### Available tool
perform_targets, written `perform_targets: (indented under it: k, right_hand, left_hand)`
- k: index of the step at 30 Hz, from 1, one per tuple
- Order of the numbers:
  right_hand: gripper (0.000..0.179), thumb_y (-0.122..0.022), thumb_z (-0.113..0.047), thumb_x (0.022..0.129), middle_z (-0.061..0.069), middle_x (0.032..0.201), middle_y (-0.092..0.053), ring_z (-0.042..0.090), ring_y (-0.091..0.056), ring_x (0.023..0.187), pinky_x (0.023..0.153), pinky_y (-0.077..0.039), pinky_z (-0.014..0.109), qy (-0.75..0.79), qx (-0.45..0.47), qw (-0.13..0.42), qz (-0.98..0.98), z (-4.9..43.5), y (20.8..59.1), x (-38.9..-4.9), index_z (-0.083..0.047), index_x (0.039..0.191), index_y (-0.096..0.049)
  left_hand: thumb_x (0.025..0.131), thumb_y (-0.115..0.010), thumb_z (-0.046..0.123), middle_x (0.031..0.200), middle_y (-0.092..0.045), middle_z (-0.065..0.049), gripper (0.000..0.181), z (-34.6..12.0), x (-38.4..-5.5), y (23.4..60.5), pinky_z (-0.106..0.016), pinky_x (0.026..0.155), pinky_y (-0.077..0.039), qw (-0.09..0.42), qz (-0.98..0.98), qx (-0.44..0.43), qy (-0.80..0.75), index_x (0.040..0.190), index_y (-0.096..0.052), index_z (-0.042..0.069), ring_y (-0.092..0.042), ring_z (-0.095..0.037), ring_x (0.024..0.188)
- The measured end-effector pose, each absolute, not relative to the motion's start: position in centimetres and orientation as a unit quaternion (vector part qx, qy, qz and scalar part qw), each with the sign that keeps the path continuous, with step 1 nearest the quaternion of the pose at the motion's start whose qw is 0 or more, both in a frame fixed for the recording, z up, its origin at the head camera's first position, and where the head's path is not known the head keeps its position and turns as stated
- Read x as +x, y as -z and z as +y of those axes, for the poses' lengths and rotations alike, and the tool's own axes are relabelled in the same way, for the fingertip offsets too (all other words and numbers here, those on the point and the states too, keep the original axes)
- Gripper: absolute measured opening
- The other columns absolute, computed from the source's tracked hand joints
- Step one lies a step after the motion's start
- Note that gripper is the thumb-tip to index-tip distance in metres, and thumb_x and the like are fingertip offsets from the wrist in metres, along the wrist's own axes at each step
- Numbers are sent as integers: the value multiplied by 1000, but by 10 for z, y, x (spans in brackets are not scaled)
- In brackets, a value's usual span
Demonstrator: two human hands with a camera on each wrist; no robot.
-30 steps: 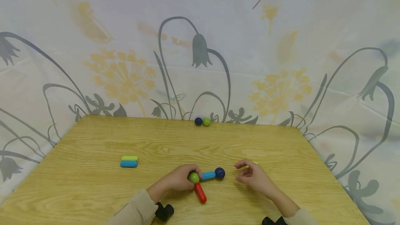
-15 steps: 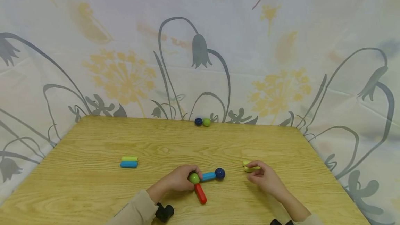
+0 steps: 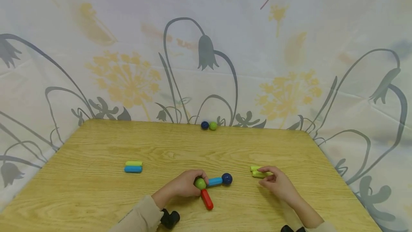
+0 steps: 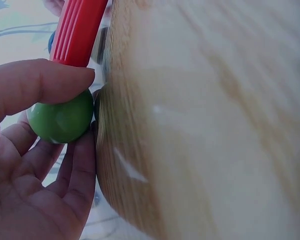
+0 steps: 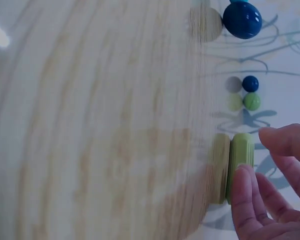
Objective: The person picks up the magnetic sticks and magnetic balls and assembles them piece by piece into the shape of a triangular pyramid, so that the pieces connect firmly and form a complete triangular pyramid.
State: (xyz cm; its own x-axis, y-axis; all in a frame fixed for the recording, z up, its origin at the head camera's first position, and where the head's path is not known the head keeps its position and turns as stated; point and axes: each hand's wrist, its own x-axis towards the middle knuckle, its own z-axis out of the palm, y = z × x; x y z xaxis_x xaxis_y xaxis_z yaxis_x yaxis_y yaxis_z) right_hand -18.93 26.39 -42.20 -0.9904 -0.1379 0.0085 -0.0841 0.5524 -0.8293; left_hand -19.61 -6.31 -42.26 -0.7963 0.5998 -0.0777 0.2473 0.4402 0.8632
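In the head view, the left hand (image 3: 183, 184) pinches a shiny green ball (image 3: 200, 183) at the middle front of the wooden table (image 3: 177, 146). A long red stick (image 3: 207, 199) touches the ball and points toward the person, and a short-looking blue stick (image 3: 215, 181) runs from it to a shiny dark blue ball (image 3: 227, 178). The right hand (image 3: 279, 184) has thumb and fingers apart, right by the front lime-yellow stick (image 3: 259, 174), and seems to hold nothing. The step looks like picking that stick up, so pinch it by its sides and keep the held ball steady. The back lime-yellow stick (image 3: 254, 168) lies snug behind and could get bumped. Off to the left lie a yellow stick (image 3: 133, 163) and a bright blue stick (image 3: 133, 169), and two little balls (image 3: 213, 126) sit at the back edge. In the left wrist view, the thumb presses over the green ball, fingers on its other side. In the right wrist view, a finger covers part of the stick; I can't tell if it touches.
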Motion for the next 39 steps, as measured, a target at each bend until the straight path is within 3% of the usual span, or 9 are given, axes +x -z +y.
perform_targets:
  k: [4,11,19,30,39]
  right_hand:
    - [32,-73,0,77,15,102,-52,14,-49,61,53,-45,25,428,-67,29,901,263,420,-190,4,108,-63]
    - [22,-77,-10,75,3,89,-60,20,-54,84,70,-45,37,339,-100,48,934,262,415,-189,-2,94,-70]
    - [26,-74,-18,79,0,78,-57,14,-48,65,53,-40,25,369,-131,76,917,254,416,-187,1,95,-69]
    - [26,-74,-20,79,0,74,-60,14,-53,64,52,-43,23,411,-140,109,894,230,419,-185,1,93,-69]
    - [32,-72,-22,82,3,68,-62,17,-59,55,49,-50,32,454,-140,159,865,213,420,-189,6,97,-66]
  left_hand:
    - [69,-62,-15,87,-53,0,35,-63,-196,423,-26,60,-37,190,827,255,-463,93,-60,10,-43,-15,70]
    - [69,-63,-14,88,-53,0,35,-63,-196,423,-26,61,-37,188,829,254,-461,93,-60,11,-43,-15,70]
    - [70,-64,-13,89,-53,1,34,-62,-196,424,-25,60,-38,185,828,253,-466,93,-60,11,-44,-15,70]
    - [69,-64,-11,89,-54,0,32,-64,-196,424,-27,60,-39,182,820,268,-472,92,-60,11,-45,-15,70]
    - [69,-65,-12,89,-54,0,32,-63,-196,425,-26,61,-40,185,826,252,-469,92,-61,10,-46,-15,71]
